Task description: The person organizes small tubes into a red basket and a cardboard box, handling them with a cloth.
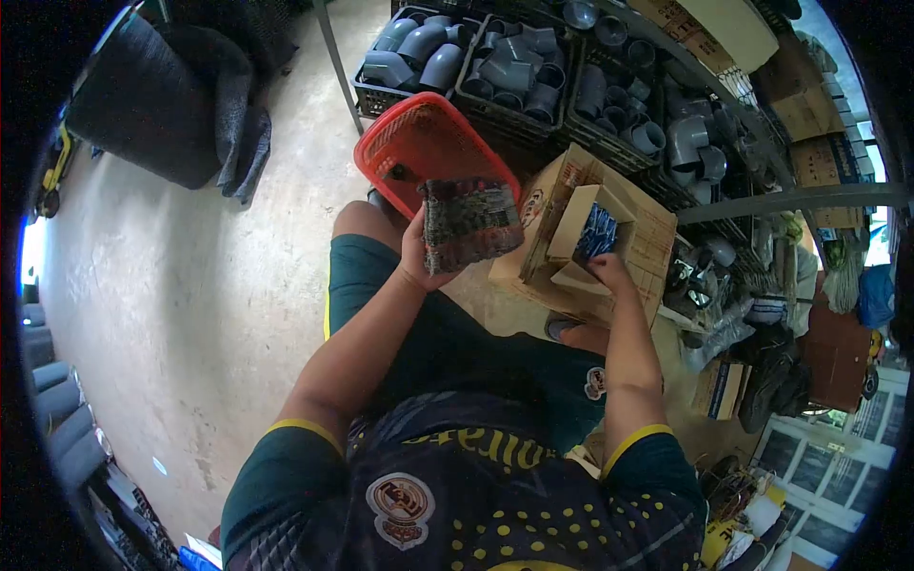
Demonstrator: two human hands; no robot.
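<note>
My left hand [422, 255] grips a dark, rough-textured rectangular bundle [473, 225] with reddish bands by its left side, raised over my lap and overlapping the near end of a red plastic basket [407, 128]. On the right, my right hand [607, 270] is at the near edge of a small open cardboard box [568, 226], its fingers curled against blue shiny packets [597, 231] inside. What those fingers pinch, I cannot tell. The small box rests on a larger brown carton [649, 238] in front of my right knee.
Black crates [476, 100] of grey pipe fittings [426, 48] stand on the shelving ahead. A metal shelf bar [790, 202] crosses at the right. A big dark mesh roll [143, 100] lies at the upper left on the concrete floor [181, 314].
</note>
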